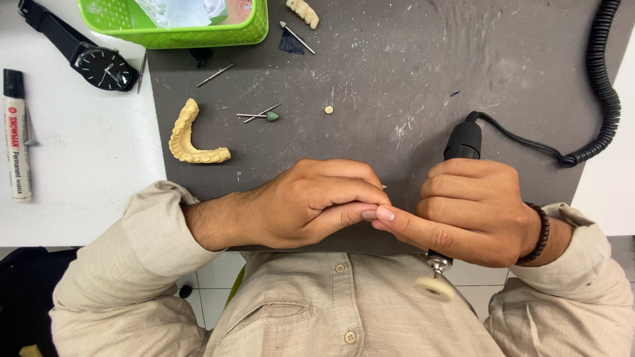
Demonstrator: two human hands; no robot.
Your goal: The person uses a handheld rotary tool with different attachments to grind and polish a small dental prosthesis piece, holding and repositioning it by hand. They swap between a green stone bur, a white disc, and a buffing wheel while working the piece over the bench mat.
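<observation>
My right hand [473,211] is wrapped around a black rotary handpiece [462,141], whose tip points toward my body and carries a pale, blurred polishing wheel [433,287]. A coiled black cord [605,79] runs from the handpiece up the right side. My left hand [307,201] is closed with its fingertips meeting my right thumb; whatever it pinches is hidden. A yellowish dental arch cast [187,135] lies on the dark grey mat [410,73] to the left of my hands.
Several thin burs [259,115], one with a green tip, and a small pale crumb [329,110] lie on the mat. A green basket [178,23] stands at the top. A black wristwatch [99,65] and a marker pen [16,135] rest on the white table.
</observation>
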